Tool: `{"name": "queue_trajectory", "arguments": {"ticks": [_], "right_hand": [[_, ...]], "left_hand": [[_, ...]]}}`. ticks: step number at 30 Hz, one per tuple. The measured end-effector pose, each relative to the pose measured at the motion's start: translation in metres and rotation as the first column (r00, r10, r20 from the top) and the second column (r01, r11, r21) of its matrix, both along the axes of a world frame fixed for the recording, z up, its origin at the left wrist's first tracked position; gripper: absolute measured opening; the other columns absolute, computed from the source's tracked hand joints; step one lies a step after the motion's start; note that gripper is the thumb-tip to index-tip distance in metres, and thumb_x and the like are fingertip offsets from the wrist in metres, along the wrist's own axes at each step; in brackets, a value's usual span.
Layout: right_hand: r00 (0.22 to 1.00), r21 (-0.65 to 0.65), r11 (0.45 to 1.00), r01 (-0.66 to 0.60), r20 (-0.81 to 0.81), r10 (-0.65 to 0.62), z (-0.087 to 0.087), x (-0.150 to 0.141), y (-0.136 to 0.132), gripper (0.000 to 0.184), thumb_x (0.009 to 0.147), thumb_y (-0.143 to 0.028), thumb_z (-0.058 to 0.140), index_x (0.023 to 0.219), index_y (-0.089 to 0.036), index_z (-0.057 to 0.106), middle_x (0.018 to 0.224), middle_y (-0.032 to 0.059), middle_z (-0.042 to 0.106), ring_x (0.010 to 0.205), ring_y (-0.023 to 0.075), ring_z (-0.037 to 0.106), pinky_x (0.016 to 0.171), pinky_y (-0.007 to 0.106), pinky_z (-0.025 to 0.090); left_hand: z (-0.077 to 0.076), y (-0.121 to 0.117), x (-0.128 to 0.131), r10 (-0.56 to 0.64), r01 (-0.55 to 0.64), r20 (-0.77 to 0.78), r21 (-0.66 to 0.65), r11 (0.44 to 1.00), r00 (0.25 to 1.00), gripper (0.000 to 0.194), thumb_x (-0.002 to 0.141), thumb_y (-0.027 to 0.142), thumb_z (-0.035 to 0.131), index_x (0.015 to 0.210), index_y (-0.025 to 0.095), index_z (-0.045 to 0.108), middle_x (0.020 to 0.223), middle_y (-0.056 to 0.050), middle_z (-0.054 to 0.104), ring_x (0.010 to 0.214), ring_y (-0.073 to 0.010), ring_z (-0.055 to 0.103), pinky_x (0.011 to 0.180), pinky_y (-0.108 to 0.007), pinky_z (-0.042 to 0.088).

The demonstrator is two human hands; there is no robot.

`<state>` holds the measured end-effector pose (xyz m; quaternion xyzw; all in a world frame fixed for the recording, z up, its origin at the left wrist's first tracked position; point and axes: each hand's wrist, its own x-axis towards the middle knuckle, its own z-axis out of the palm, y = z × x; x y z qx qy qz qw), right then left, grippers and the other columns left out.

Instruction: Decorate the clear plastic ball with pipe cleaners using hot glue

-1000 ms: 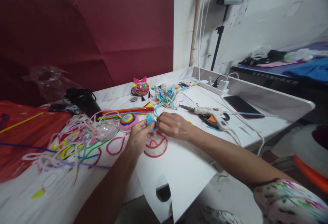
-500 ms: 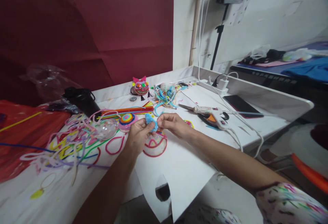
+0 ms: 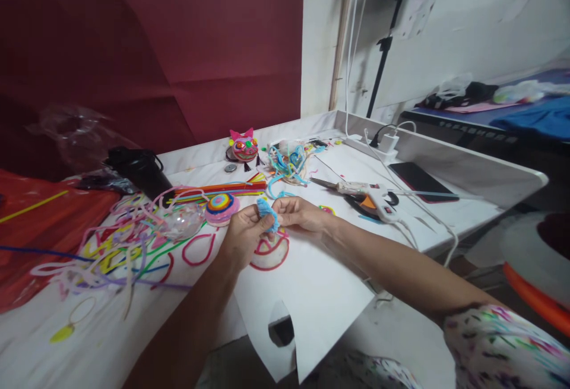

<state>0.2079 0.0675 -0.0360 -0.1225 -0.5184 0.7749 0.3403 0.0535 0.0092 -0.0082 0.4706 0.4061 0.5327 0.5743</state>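
My left hand (image 3: 244, 236) pinches a light blue fuzzy piece (image 3: 268, 214), which looks like bent pipe cleaner. Thumb and fingers of my right hand (image 3: 301, 215) close on the same piece from the right side. Below both hands lies a clear round form edged with red pipe cleaner (image 3: 269, 259), partly covered by my left hand. It rests on a sheet of white paper (image 3: 320, 294) that hangs over the table's front edge. Left of my left hand sits a pink disc with rainbow rings (image 3: 221, 206).
A heap of pipe cleaners (image 3: 120, 252) and a clear ball (image 3: 182, 223) lie on the left. Farther back are a pink animal-faced ornament (image 3: 244, 146) and a blue tangle (image 3: 287, 162). Scissors, a white glue gun (image 3: 376, 196) with its cord, and a phone (image 3: 421, 181) lie right.
The blue piece has turned slightly in my left fingers. My right hand pulled back a little from it, then came in against it again. The view has tilted slightly.
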Motion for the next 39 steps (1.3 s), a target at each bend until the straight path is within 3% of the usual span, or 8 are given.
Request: {"name": "queue_trajectory", "arguments": {"ticks": [6, 9, 12, 18, 24, 30, 34, 39], "right_hand": [[0.958, 0.118, 0.961, 0.250, 0.115, -0.263, 0.015, 0.006, -0.011, 0.032, 0.067, -0.041, 0.083, 0.076, -0.013, 0.069, 0.066, 0.0002, 0.069, 0.060, 0.0100, 0.061, 0.064, 0.024, 0.046], [0.916, 0.203, 0.914, 0.351, 0.128, -0.380, 0.019, 0.006, -0.018, 0.033, 0.061, -0.036, 0.087, 0.076, -0.013, 0.069, 0.065, -0.0008, 0.068, 0.059, 0.0104, 0.060, 0.063, 0.025, 0.045], [0.897, 0.246, 0.893, 0.376, 0.143, -0.417, 0.019, 0.004, -0.019, 0.035, 0.056, -0.036, 0.089, 0.075, -0.013, 0.070, 0.063, -0.0012, 0.066, 0.058, 0.0107, 0.058, 0.061, 0.025, 0.044], [0.906, 0.263, 0.898, 0.352, 0.147, -0.398, 0.017, 0.003, -0.015, 0.034, 0.062, -0.039, 0.086, 0.076, -0.012, 0.069, 0.063, -0.0018, 0.065, 0.057, 0.0096, 0.055, 0.060, 0.024, 0.042], [0.945, 0.219, 0.938, 0.267, 0.133, -0.300, 0.012, 0.001, -0.012, 0.037, 0.068, -0.048, 0.080, 0.076, -0.014, 0.068, 0.065, 0.0000, 0.066, 0.059, 0.0114, 0.058, 0.064, 0.027, 0.045], [0.958, 0.205, 0.953, 0.225, 0.133, -0.255, 0.010, 0.001, -0.010, 0.039, 0.068, -0.050, 0.079, 0.075, -0.014, 0.066, 0.063, -0.0008, 0.065, 0.058, 0.0099, 0.056, 0.064, 0.026, 0.044], [0.953, 0.201, 0.953, 0.227, 0.156, -0.259, 0.011, 0.002, -0.010, 0.038, 0.068, -0.049, 0.080, 0.074, -0.014, 0.067, 0.064, -0.0005, 0.066, 0.058, 0.0097, 0.057, 0.064, 0.025, 0.045], [0.949, 0.175, 0.958, 0.228, 0.180, -0.259, 0.010, -0.001, -0.010, 0.042, 0.063, -0.050, 0.083, 0.074, -0.013, 0.066, 0.062, -0.0013, 0.065, 0.058, 0.0095, 0.058, 0.062, 0.024, 0.046]], "left_hand": [[0.000, 0.004, -0.003, 0.081, -0.083, 0.039, 0.057, 0.995, 0.996, 0.037, 0.059, 0.038, 0.085, 0.077, 0.015, 0.065, 0.062, 0.001, 0.066, 0.051, -0.0099, 0.059, 0.051, -0.022, 0.049], [-0.001, 0.005, -0.002, 0.145, -0.147, 0.023, 0.070, 0.987, 0.989, 0.037, 0.059, 0.038, 0.086, 0.078, 0.015, 0.064, 0.064, 0.001, 0.067, 0.051, -0.0093, 0.059, 0.053, -0.022, 0.051], [-0.003, 0.005, -0.002, 0.176, -0.175, -0.012, 0.074, 0.982, 0.984, 0.037, 0.060, 0.039, 0.085, 0.078, 0.014, 0.064, 0.069, 0.001, 0.068, 0.052, -0.0093, 0.061, 0.054, -0.022, 0.052], [-0.003, 0.004, -0.004, 0.160, -0.157, -0.044, 0.070, 0.985, 0.986, 0.036, 0.063, 0.039, 0.083, 0.079, 0.014, 0.063, 0.064, 0.003, 0.063, 0.048, -0.0086, 0.059, 0.050, -0.022, 0.052], [0.000, 0.005, -0.004, 0.130, -0.130, -0.002, 0.056, 0.990, 0.991, 0.039, 0.060, 0.035, 0.085, 0.080, 0.015, 0.058, 0.065, 0.004, 0.064, 0.045, -0.0076, 0.058, 0.044, -0.019, 0.049], [-0.001, 0.006, -0.006, 0.056, -0.055, -0.007, 0.015, 0.998, 0.998, 0.040, 0.064, 0.042, 0.081, 0.083, 0.017, 0.057, 0.063, 0.004, 0.062, 0.046, -0.0086, 0.056, 0.046, -0.021, 0.048], [-0.005, 0.009, -0.009, 0.179, -0.170, -0.114, 0.089, 0.982, 0.977, 0.038, 0.074, 0.055, 0.069, 0.080, 0.019, 0.057, 0.063, 0.003, 0.059, 0.049, -0.0106, 0.055, 0.046, -0.022, 0.045], [-0.010, 0.012, -0.011, 0.325, -0.285, -0.181, 0.214, 0.934, 0.928, 0.034, 0.075, 0.050, 0.069, 0.070, 0.019, 0.057, 0.060, 0.005, 0.052, 0.052, -0.0101, 0.049, 0.047, -0.021, 0.041]]}}
